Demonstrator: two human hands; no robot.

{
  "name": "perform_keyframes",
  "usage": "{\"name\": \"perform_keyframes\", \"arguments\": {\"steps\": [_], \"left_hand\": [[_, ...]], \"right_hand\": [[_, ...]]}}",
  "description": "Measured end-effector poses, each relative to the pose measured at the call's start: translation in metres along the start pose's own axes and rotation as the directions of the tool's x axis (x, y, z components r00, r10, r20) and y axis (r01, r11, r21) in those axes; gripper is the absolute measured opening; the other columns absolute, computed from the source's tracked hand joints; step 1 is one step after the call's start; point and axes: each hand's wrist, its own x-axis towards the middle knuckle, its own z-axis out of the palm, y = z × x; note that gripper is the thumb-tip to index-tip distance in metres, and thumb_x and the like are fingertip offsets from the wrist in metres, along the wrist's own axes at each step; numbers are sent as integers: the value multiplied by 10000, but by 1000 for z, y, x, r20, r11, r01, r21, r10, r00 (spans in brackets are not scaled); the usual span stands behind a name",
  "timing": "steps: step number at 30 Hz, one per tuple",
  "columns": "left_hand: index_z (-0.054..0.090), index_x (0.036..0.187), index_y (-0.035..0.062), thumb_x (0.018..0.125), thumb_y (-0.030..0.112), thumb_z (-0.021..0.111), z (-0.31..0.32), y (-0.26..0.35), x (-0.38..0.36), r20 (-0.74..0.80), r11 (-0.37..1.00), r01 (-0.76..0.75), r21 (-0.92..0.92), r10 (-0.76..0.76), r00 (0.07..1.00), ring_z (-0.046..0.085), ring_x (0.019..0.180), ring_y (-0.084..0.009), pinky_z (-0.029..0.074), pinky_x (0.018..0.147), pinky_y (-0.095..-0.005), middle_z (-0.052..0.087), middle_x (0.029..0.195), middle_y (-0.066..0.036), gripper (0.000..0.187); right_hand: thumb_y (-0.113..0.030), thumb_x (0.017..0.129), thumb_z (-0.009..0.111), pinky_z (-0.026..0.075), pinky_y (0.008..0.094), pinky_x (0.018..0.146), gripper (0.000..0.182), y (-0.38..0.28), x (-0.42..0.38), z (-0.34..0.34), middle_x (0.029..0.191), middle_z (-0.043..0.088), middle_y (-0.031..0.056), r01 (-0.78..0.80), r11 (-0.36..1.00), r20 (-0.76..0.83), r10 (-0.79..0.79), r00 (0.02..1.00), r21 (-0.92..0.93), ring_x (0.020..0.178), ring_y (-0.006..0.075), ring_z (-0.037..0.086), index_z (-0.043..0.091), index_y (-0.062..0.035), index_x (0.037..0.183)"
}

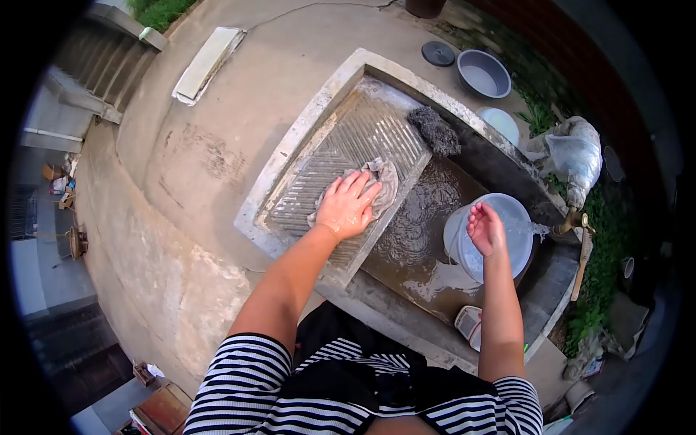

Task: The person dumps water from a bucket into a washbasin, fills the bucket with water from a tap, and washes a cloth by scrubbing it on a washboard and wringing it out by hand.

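Left fingers (352,184) spread on cloth (384,183); right fingers (481,217) half-curled, empty, over bucket (515,250) near tap (573,221); dark wad (433,131) at sink (307,109) wall.

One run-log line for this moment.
left hand: flat on crumpled greyish cloth, ridged concrete slab | right hand: above white plastic bucket | brass tap: running

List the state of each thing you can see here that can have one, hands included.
Tap: on, water running
Bucket: upright, uncovered, water inside
Cloth: crumpled, pressed on the ridged slab
Ridged slab: wet in places
Trough floor: wet
Dark bundle: matted, lying on the slab's edge
Grey basin: upright, uncovered
Left hand: flat on the cloth
Right hand: raised, fingers loosely curled
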Motion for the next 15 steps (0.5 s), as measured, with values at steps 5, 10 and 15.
{"name": "perform_keyframes", "arguments": {"steps": [5,10,15], "left_hand": [[510,1227,220,752,237,570,2,-1,-1,15,1000,4,2,-4,1000,407,1235,-242,334,1004,-465,455,1321,-71,479],[514,1228,201,737,217,575,0,0,0,3,1000,-1,2,1,1000,417,1228,-256,341,1001,-454,459,1315,-81,495],[518,1222,194,736,216,577,0,1,-4,5,1000,6,-16,-6,1000,418,1227,-253,342,999,-456,456,1320,-82,490]], "right_hand": [[-230,878,480,443,256,544,157,19,21,-137,723,588,3,48,968,-618,120,777,247,614,147,552,588,-119,848],[-239,898,437,470,311,583,202,40,34,-215,744,597,30,-12,967,-468,135,874,256,656,179,567,567,-101,827],[-231,933,436,541,417,784,297,-3,-3,-19,948,664,165,-268,938,535,112,838,222,897,284,647,627,-4,947]]}}
